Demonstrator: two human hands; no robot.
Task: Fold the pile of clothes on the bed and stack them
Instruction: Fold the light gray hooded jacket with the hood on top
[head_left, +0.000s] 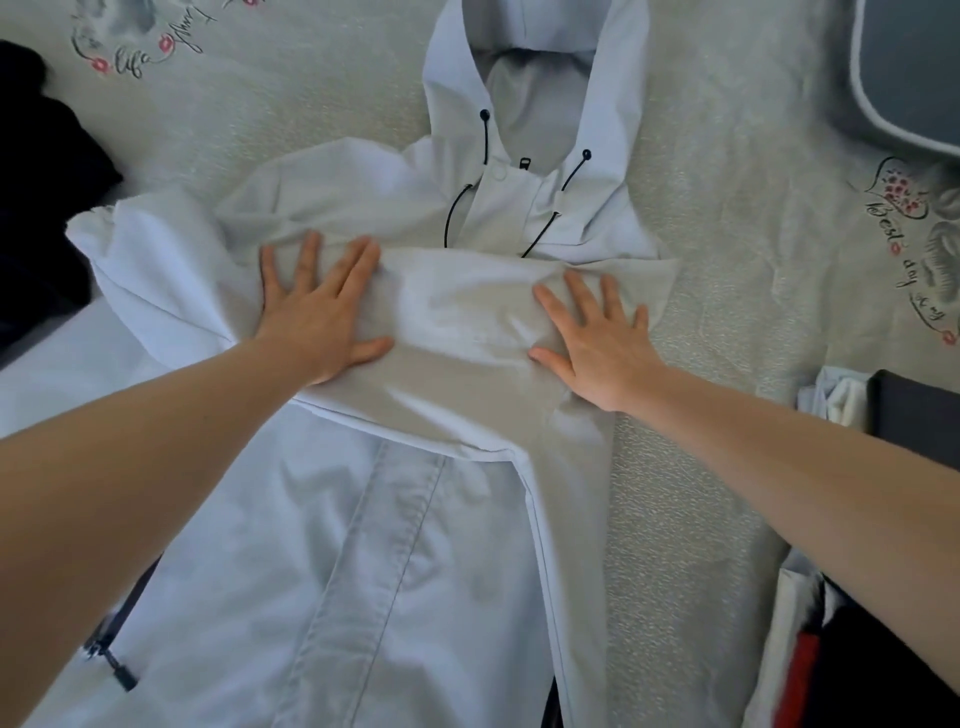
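The jacket (363, 545) lies front up on the bed (701, 156), its hood (535, 78) pointing away from me and its body running back toward me. One sleeve (457, 332) is folded across the chest, just below the black cords (485, 135) that hang from the hood. My left hand (319, 312) lies flat on the left end of that sleeve, fingers straight and spread, thumb out to the side, holding nothing. My right hand (597, 343) presses flat on the right end in the same way, fingers fanned and palm down. The two hands sit apart, with a wrinkled stretch of sleeve between them. Near my left forearm a dark pocket zip (111, 660) shows on the jacket. The bedcover has printed script and small red flowers (901, 192). At the left edge lies dark clothing (41, 171). On the right a small stack of folded clothes (852, 400) rests beside my right forearm, and a grey cushion (909, 67) sits in the far right corner.
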